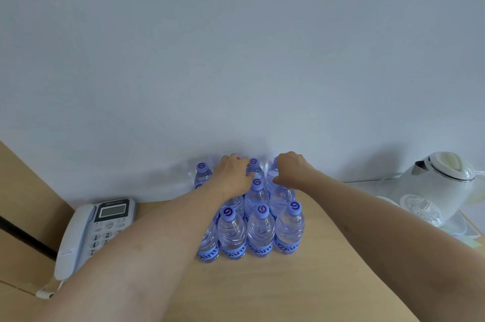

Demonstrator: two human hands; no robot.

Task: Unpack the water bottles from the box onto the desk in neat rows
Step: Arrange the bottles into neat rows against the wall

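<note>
Several clear water bottles (260, 232) with purple caps and blue labels stand upright in tight rows on the wooden desk (301, 290), reaching back to the wall. My left hand (232, 176) is curled over the top of a bottle in the back rows, hiding its cap. My right hand (290, 168) grips the top of another back-row bottle (273, 175) at the right of the group. Both forearms reach over the front rows. The box is out of sight.
A white desk phone (89, 232) lies left of the bottles, partly under my left forearm. A white electric kettle (441, 185) stands at the right on its base. A wooden panel (23, 203) rises at the far left. The wall sits directly behind the bottles.
</note>
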